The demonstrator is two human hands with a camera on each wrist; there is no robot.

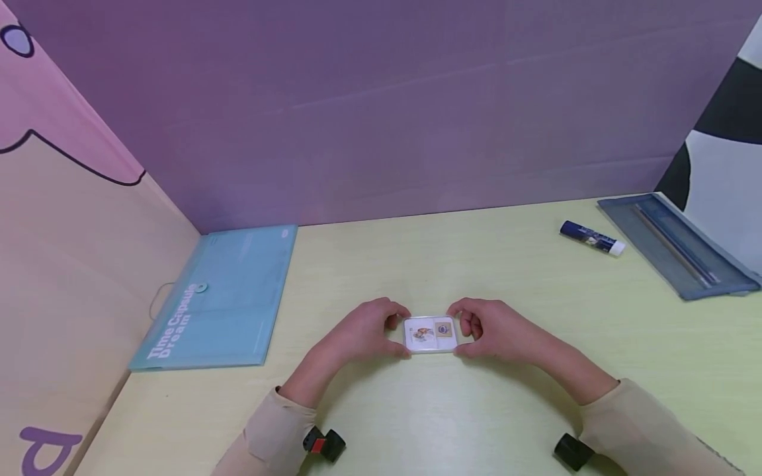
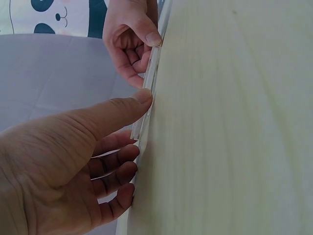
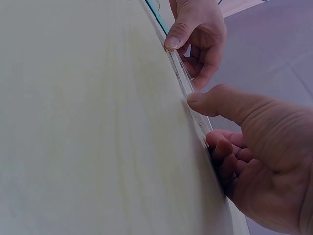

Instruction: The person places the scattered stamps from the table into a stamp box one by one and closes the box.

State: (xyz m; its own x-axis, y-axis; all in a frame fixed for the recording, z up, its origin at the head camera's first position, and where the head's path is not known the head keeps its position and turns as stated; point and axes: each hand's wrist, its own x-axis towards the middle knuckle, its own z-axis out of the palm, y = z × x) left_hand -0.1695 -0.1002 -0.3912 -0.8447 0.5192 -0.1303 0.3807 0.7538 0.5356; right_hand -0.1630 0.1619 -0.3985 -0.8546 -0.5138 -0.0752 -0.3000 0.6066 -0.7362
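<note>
A small, flat, clear plastic case (image 1: 430,334) with rounded corners shows two little printed pictures on its white face. It lies low over the table in front of the person. The left hand (image 1: 368,330) pinches its left end between thumb and forefinger. At the other end, the right hand (image 1: 503,330) holds the right corners the same way, its other fingers curled in. From the left wrist view the case (image 2: 150,68) appears edge-on as a thin layered slab. In the right wrist view, a thumb presses on the case edge (image 3: 179,73) near each end.
A blue document folder (image 1: 238,297) with a button-and-string closure lies at the left. A dark blue glue stick (image 1: 589,237) with a white end rests at the back right, beside a dark mesh pouch (image 1: 684,244) holding pencil-like sticks. A purple wall (image 1: 417,112) rises behind the table.
</note>
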